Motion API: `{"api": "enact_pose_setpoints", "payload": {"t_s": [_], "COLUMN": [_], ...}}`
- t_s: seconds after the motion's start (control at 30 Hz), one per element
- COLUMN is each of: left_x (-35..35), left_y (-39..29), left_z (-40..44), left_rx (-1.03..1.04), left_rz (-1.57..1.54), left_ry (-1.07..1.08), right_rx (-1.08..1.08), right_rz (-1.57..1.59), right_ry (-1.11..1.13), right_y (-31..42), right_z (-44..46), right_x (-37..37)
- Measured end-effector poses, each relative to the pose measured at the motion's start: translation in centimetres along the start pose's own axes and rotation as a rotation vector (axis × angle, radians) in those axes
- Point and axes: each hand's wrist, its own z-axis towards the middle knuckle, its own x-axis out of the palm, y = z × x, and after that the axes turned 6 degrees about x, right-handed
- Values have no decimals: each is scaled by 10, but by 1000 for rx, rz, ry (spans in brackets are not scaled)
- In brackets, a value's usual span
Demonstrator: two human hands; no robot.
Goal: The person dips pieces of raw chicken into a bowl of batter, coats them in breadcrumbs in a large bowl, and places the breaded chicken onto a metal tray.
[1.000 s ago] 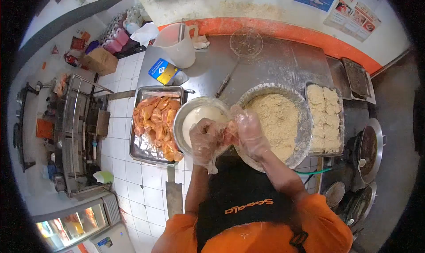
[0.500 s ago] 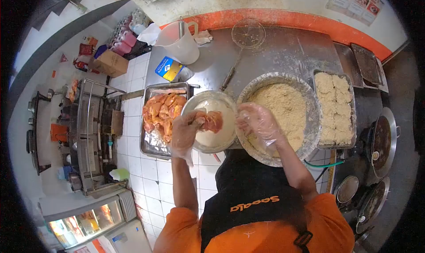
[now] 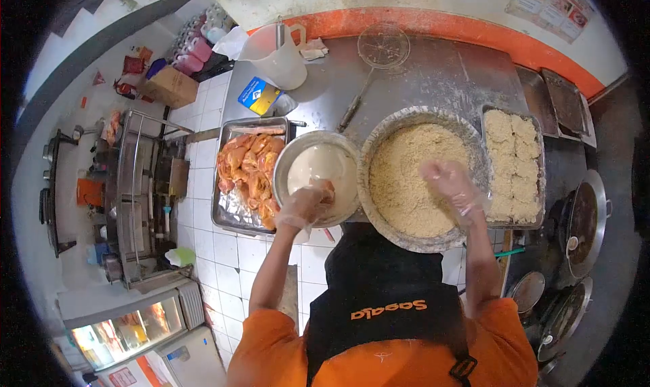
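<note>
My gloved left hand (image 3: 302, 206) is closed on a raw chicken piece (image 3: 328, 189), low over the bowl of white batter (image 3: 313, 167). Most of the piece is hidden by my fingers. To the left, a metal tray (image 3: 218, 214) holds several raw chicken pieces (image 3: 249, 160) in an orange marinade. My gloved right hand (image 3: 453, 186) is above the right part of the wide basin (image 3: 371, 211) of crumbly flour coating (image 3: 406, 174). Its fingers are curled in, and whatever may be inside them is hidden.
A tray of coated pieces (image 3: 511, 164) stands right of the basin. Behind the bowls lie a round wire strainer (image 3: 384, 45) with a long handle, a plastic jug (image 3: 288, 65) and a yellow-blue packet (image 3: 260, 96). Large pans (image 3: 586, 221) sit at the far right.
My left hand has lowered the chicken piece toward the near side of the batter bowl. My right hand has moved right, from the basin's left rim to over the flour, its fingers more curled.
</note>
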Motion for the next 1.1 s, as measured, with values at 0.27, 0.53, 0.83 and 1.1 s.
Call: {"api": "enact_pose_setpoints", "payload": {"t_s": [0.27, 0.53, 0.83, 1.1], "left_x": [-54, 4, -68, -71], "left_y": [32, 41, 24, -1], "left_z": [13, 21, -25, -15], "left_rx": [-349, -307, -298, -378], "left_rz": [-231, -245, -873, -644], "left_ry": [-96, -381, -584, -531], "right_rx": [-278, -157, -117, -163], "right_rz": [-949, -1009, -1071, -1144], "right_ry": [-10, 24, 160, -135], "right_y": [2, -41, 28, -12], "right_z": [29, 59, 48, 44], "right_x": [32, 42, 9, 52]}}
